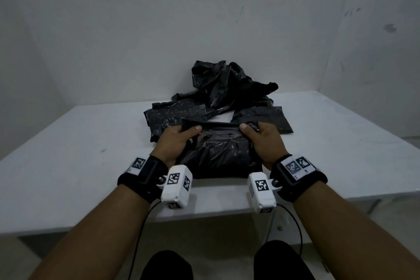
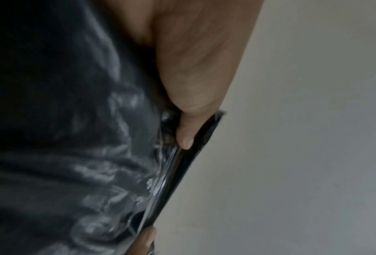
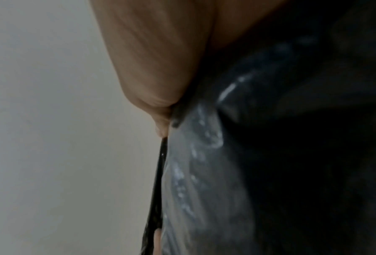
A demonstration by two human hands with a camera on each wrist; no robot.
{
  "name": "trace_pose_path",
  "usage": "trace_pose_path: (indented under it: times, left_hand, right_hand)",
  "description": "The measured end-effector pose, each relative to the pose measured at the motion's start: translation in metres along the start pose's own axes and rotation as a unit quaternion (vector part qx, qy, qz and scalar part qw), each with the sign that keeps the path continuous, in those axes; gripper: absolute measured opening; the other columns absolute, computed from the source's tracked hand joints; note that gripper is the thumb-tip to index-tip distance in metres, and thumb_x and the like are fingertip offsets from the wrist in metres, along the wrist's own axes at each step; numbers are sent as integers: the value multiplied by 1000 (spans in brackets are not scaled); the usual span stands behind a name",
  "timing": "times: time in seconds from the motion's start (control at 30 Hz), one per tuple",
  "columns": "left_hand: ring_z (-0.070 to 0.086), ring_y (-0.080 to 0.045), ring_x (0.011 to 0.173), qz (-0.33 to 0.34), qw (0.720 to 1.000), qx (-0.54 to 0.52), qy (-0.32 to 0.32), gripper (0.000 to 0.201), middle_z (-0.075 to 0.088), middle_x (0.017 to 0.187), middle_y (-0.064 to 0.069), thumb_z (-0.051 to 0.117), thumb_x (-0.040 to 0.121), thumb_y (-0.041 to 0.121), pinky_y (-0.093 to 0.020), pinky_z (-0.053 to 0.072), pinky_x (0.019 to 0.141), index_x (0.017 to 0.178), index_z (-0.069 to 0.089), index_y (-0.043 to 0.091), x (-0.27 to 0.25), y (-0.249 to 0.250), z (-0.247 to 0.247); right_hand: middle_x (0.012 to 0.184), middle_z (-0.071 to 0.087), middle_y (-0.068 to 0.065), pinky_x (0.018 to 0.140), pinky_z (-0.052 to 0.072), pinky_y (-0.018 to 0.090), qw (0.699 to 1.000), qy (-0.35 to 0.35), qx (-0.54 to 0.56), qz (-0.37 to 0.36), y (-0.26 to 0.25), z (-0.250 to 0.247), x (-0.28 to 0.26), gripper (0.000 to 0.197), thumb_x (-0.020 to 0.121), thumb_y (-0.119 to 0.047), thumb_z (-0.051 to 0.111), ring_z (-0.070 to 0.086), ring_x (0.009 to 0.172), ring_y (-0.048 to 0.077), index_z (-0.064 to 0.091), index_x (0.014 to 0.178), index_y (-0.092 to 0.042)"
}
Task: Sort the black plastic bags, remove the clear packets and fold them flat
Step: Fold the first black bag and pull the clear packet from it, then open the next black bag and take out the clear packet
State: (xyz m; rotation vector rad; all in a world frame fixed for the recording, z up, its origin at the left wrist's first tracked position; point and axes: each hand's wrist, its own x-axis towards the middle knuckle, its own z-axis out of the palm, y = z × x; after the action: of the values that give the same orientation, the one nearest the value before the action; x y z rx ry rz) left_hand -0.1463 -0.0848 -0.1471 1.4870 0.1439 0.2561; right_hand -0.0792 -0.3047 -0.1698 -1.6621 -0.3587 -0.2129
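Holding black bag (image 1: 218,154) at its far corners, near table (image 1: 68,177) edge, mouth flap lifted.

Left hand (image 1: 176,143) and right hand (image 1: 264,143) each pinching a far corner, thumb on top, fingers curled under; bag body lying between the wrists, toward the body from both pinches, resting on the table. Clear packet (image 2: 126,172) apparently visible as glossy film just inside the flap, below left thumb (image 2: 183,136); extent unclear. Risks, judged: slick film slipping out of thumb pinch if pulled unevenly; packet dragging along with the bag instead of sliding free; thin plastic stretching at corners. Beyond: flat bags (image 1: 175,113), then crumpled pile (image 1: 227,82) against wall.
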Motion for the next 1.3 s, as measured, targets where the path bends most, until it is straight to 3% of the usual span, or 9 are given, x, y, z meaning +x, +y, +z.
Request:
trace_pose_path:
  times: [0.13, 0.27, 0.43, 0.57, 0.7, 0.8, 1.0, 1.17, 1.3]
  left_hand:
    - [71, -14, 63, -22, 1000, -13, -1, 16, 75, 72, -4, 60, 98, 11, -20, 55, 56, 88, 70, 3, 7, 3, -8]
    - [74, -22, 83, -27, 998, -40, 38, 20, 77, 90, -9, 59, 100, 19, -29, 59, 73, 95, 74, 5, 14, 5, -22]
    - [74, -28, 86, -69, 991, -77, 86, 30, 76, 98, -18, 58, 101, 27, -41, 59, 83, 95, 74, 3, 21, 7, -47]
    - [75, -25, 76, -87, 984, -108, 112, 30, 77, 89, -15, 56, 102, 26, -33, 59, 67, 101, 71, 0, 27, 13, -71]
    - [73, -25, 91, -104, 988, -101, 58, 43, 75, 104, -11, 57, 99, 44, -36, 55, 85, 115, 72, 7, 36, 19, -110]
    - [69, -19, 87, -118, 988, 86, 41, 45, 75, 95, -2, 48, 100, 55, -36, 51, 87, 108, 71, 16, 45, 28, -160]
    - [35, -24, 145, -133, 856, 495, 69, 70, 37, 159, -6, 43, 98, 61, -41, 23, 121, 152, 41, 16, 75, 28, -263]
    - [2, -36, 154, -233, 739, 626, 85, 130, 1, 167, -16, 44, 60, 96, -52, 7, 121, 161, 3, 27, 92, 11, -302]
    - [-14, -41, 151, -250, 724, 634, 108, 131, -15, 166, -15, 51, 60, 96, -60, 0, 121, 160, -6, 32, 103, -15, -325]
  right_hand:
    - [78, 71, 18, 72, 55, 42, 1000, -16, 19, 10, -8, 11, 5, 35, 97, -22, 63, 65, 70, 22, 65, 82, 10]
    - [85, 75, 14, 88, 57, 45, 993, -62, 72, 75, -14, 26, 11, 24, 93, -25, 69, 72, 82, 27, 73, 82, -4]
    - [96, 74, 23, 94, 55, 55, 986, -81, 97, 107, -18, 45, 18, 30, 92, -23, 70, 71, 95, 41, 73, 95, 7]
    - [99, 75, 17, 83, 58, 37, 950, -196, 148, 192, -25, 68, 23, 26, 93, -23, 66, 73, 93, 30, 74, 102, 0]
    - [76, 76, 2, 56, 52, 15, 958, -198, 110, 178, -38, 90, 37, 17, 95, -12, 62, 73, 66, 11, 70, 104, 1]
    - [70, 74, -4, 49, 47, 9, 964, -179, 83, 176, -50, 113, 52, 17, 95, -18, 64, 70, 61, 7, 71, 100, -3]
    - [68, 70, 4, 41, 45, 12, 958, -160, 116, 206, -75, 190, 93, 23, 94, -19, 66, 65, 51, 9, 69, 103, 2]
    - [103, 69, 10, 51, 47, 18, 963, -187, -9, 196, -73, 265, 142, 45, 89, -47, 68, 60, 73, 15, 67, 110, -7]
    - [130, 63, 10, 54, 44, 15, 949, -259, -50, 173, -72, 323, 170, 55, 96, -50, 56, 62, 93, 17, 59, 134, -10]
